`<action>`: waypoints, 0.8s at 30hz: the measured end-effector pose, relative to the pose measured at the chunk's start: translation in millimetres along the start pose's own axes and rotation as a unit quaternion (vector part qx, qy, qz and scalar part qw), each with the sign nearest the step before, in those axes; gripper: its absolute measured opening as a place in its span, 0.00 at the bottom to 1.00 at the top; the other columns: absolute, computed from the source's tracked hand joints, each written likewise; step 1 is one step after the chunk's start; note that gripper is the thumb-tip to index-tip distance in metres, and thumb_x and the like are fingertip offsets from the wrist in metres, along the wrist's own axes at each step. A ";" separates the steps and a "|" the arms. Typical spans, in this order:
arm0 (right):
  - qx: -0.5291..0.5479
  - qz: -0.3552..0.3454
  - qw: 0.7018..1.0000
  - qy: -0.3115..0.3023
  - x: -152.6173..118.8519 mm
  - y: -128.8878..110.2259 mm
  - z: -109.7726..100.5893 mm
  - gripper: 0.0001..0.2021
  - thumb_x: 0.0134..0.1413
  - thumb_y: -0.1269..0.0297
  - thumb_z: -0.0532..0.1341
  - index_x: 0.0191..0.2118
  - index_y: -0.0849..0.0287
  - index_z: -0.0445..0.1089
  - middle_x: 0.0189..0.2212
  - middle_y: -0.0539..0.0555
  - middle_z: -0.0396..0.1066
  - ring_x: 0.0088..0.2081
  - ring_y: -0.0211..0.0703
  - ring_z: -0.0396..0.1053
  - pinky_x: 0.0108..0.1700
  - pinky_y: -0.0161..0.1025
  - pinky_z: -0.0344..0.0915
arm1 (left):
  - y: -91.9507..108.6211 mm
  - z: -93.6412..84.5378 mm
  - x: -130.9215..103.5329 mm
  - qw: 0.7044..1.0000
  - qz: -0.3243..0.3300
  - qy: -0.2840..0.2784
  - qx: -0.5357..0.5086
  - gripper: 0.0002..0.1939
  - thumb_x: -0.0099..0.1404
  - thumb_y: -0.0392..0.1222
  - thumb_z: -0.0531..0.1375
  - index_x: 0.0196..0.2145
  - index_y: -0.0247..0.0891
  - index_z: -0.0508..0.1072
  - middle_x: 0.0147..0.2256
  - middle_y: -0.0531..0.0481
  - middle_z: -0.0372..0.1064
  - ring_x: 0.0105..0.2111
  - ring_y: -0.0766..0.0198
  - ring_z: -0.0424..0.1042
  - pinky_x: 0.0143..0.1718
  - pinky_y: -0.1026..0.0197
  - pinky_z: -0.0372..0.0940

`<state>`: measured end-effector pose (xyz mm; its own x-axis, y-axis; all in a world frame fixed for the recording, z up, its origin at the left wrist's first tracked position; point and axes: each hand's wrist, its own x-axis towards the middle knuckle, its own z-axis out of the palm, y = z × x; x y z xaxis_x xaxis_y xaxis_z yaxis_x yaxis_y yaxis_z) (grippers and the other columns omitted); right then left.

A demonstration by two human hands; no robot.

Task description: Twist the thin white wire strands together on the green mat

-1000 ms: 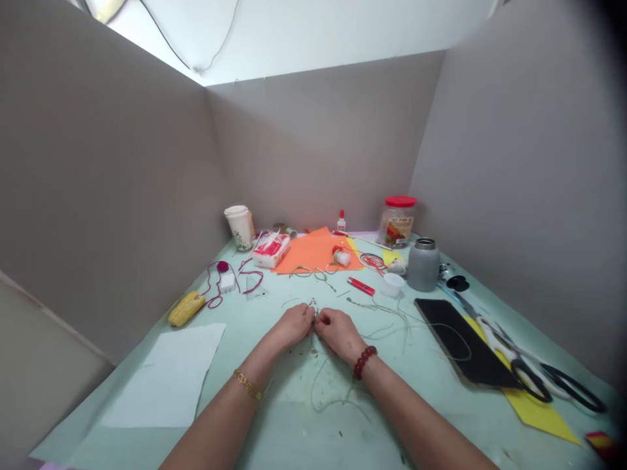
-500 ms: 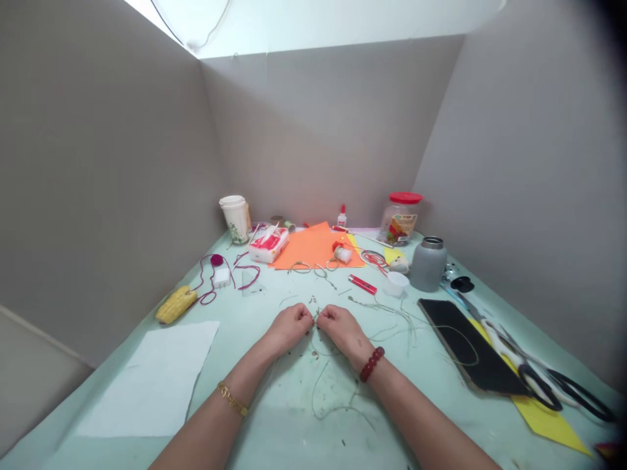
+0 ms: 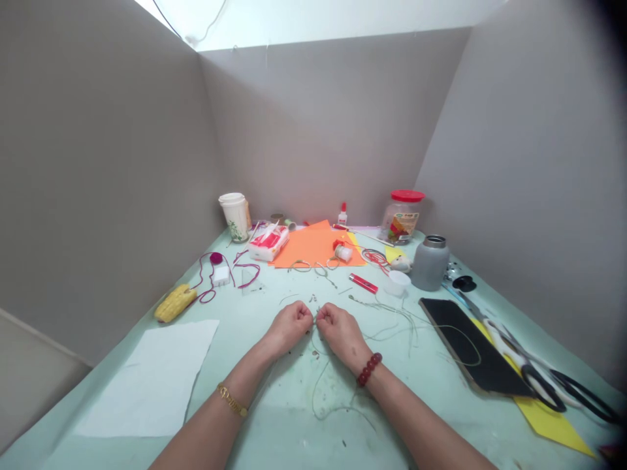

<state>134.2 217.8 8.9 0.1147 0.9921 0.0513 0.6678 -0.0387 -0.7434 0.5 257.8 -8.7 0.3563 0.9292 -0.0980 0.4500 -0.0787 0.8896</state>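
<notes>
My left hand (image 3: 292, 324) and my right hand (image 3: 337, 328) meet near the middle of the table, both closed in a pinch. Between the fingertips runs a thin green cord (image 3: 327, 416), whose loose end curls down over the tabletop. The knot or loop right at the fingers is too small to make out. More green cord (image 3: 392, 313) lies loose to the right of my right hand. Beyond it is a red lighter (image 3: 363, 283). Short cord pieces (image 3: 321, 269) lie past my hands by the orange paper (image 3: 308, 248).
A phone (image 3: 470, 346), scissors (image 3: 539, 385) and a grey bottle (image 3: 431, 264) stand or lie on the right. A white sheet (image 3: 147, 385), a corn-shaped item (image 3: 175, 303) and purple cord (image 3: 249, 277) are left. Behind are a tissue pack (image 3: 268, 243), a paper cup (image 3: 235, 219) and a red-lidded jar (image 3: 401, 219).
Both hands stay pinched together in nearly the same place. My right wrist has shifted slightly to the left. The view has moved a little.
</notes>
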 end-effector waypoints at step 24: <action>-0.003 -0.002 1.000 -0.014 -1.4 3.0 1.4 0.08 0.48 0.67 0.52 0.25 0.59 0.66 0.18 0.47 0.62 0.23 0.35 0.57 0.26 0.31 0.48 | -5.5 3.2 5.2 1.000 -0.004 0.003 -0.029 0.09 0.52 0.43 0.53 0.27 0.34 0.66 0.20 0.57 0.58 0.20 0.73 0.53 0.21 0.69 0.48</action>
<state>135.1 216.5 5.7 0.0918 0.9952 0.0354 0.6726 -0.0358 -0.7392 2.6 261.9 -15.5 0.3479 0.9318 -0.1032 0.4039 -0.0496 0.9135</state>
